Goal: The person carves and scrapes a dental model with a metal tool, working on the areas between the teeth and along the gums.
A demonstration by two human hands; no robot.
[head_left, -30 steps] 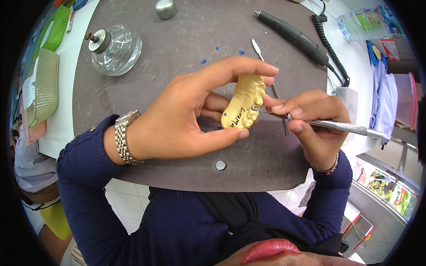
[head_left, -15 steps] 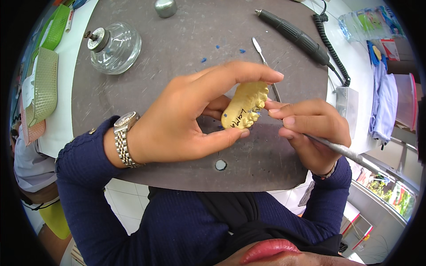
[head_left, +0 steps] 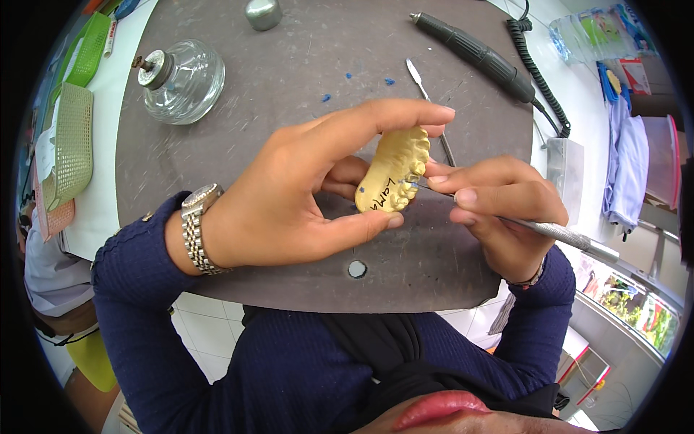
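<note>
Dental model [head_left: 387, 168], yellow; hand tool [head_left: 560, 233], metal.
Your left fingers [head_left: 405, 112] clamp the model, your right fingers [head_left: 499, 198] the tool; work the model's four-o'clock teeth [head_left: 407, 194] lightly.

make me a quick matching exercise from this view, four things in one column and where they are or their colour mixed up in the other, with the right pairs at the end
Things:
1. dental model
2. knurled metal tool
3. glass spirit lamp
4. handpiece

Places and colours:
A. clear, at the upper left of the board
B. pale yellow, in the left hand
C. dark, lying at the upper right
D. silvery, in the right hand

Right pairs: 1-B, 2-D, 3-A, 4-C
</note>
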